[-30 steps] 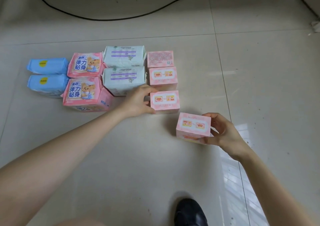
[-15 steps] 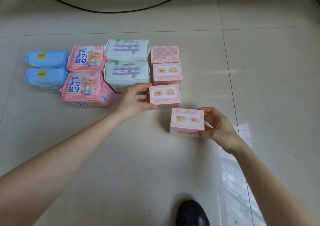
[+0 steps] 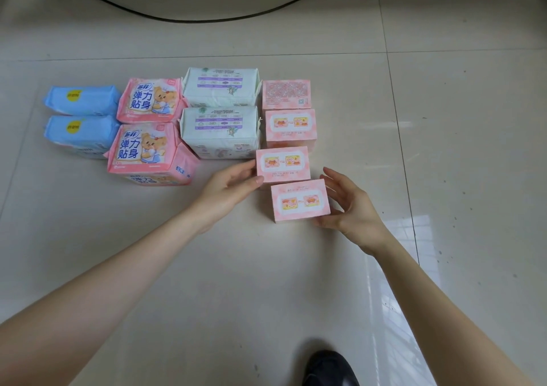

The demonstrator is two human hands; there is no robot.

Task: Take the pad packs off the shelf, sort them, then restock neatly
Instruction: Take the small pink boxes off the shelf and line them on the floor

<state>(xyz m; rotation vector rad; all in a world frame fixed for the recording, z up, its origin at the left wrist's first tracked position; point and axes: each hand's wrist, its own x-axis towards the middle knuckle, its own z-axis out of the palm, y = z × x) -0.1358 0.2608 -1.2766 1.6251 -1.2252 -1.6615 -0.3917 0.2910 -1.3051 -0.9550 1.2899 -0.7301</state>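
Note:
Pad packs lie sorted in columns on the tiled floor. From the left: two blue packs, two pink bear packs, two white-green packs, then a column of small pink boxes. My left hand pinches the left end of the third pink box. My right hand holds the right end of a fourth pink box, which sits just in front of the third and slightly to its right. The shelf is out of view.
A black cable curves across the floor behind the packs. A black shoe shows at the bottom edge. Bare tile stretches to the right of the pink boxes and in front of them.
My right hand has carried the fourth pink box up and left until it lies right below the third. My left hand has stayed on the third box.

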